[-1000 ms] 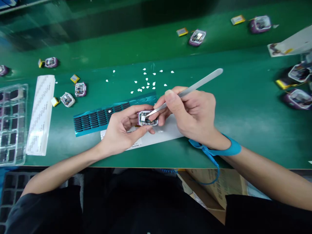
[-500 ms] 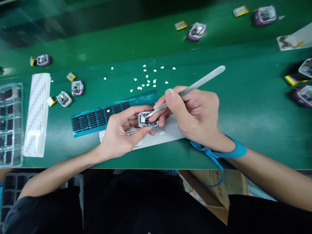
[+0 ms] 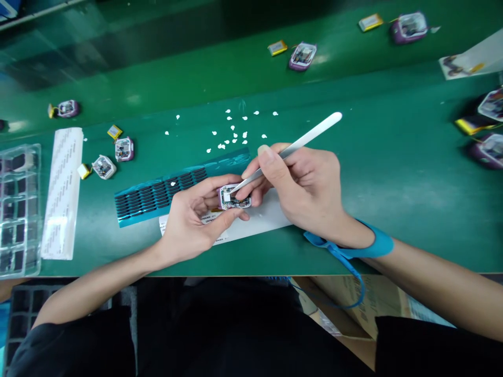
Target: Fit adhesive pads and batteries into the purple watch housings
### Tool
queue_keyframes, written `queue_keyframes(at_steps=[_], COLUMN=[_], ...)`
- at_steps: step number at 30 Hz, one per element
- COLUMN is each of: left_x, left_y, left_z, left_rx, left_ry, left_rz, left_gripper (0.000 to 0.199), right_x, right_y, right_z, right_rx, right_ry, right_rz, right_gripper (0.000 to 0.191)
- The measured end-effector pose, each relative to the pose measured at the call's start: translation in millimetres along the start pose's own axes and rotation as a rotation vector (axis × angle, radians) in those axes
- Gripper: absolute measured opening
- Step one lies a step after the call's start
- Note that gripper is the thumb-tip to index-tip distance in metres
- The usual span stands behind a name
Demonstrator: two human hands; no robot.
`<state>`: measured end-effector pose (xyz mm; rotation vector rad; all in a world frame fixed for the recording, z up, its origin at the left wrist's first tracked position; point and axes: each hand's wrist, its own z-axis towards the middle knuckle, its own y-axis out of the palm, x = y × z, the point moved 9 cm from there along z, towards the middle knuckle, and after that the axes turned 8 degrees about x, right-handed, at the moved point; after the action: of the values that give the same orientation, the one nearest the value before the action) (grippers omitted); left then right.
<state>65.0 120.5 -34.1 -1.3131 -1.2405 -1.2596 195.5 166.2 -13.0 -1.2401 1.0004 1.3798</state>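
Observation:
A small purple-and-white device housing (image 3: 236, 197) with a circuit board inside is gripped between the thumb and fingers of my left hand (image 3: 196, 217). My right hand (image 3: 302, 183) pinches metal tweezers (image 3: 310, 136), whose tip touches or hovers just over a white part at the left of the open housing. Fingertips of my right hand rest at the housing's right side. Beneath both hands lies a white sheet (image 3: 259, 220). Just behind my left hand is a blue film strip (image 3: 157, 196) with rows of black pieces and one small white sticker on it.
Several small white stickers (image 3: 232, 128) are scattered beyond my hands. Housings with yellow-edged batteries lie at the left (image 3: 124, 149), back (image 3: 302, 56) and right (image 3: 489, 152). A white printed strip (image 3: 63, 193) and a clear tray (image 3: 19, 209) sit at far left.
The tweezers' tip has shifted slightly left inside the housing, and the tweezers lie a little flatter. The whole view has moved a little. Both holds are unchanged.

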Motion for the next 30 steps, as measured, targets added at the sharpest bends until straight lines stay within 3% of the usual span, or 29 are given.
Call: queue_keyframes(at_steps=[9,14,19,22,25,27,30], left_x=[4,3,13,27,36,35,41], left_y=[-1.5,-3.4,-14.5,-32.7,-49.7,-52.9,-53.1], left_z=[-2,-3,1,7,16,23,26], left_rx=[0.02,0.023,0.058,0.166,0.248,0.202,0.102], left_ry=[0.046,0.067,0.112,0.17,0.233,0.251,0.364], left_rz=[0.005,0.001,0.089,0.14,0.156,0.184,0.386], left_gripper=[0.036,0.022,0.021,0.029,0.03,0.024,0.021], right_x=[-8,-9,-27,-38,-29,-14,-4], right_y=[1,3,-3,-13,2,14,19], right_z=[-2,-7,-16,-16,-8,-3,1], right_rx=[0.002,-0.013,0.028,0.083,-0.096,-0.244,-0.311], right_ry=[-0.075,-0.127,-0.423,-0.604,-0.639,-0.588,-0.53], right_rz=[-0.045,-0.097,-0.136,-0.18,-0.443,-0.578,-0.596], right_gripper=[0.039,0.036,0.026,0.021,0.025,0.031,0.036])
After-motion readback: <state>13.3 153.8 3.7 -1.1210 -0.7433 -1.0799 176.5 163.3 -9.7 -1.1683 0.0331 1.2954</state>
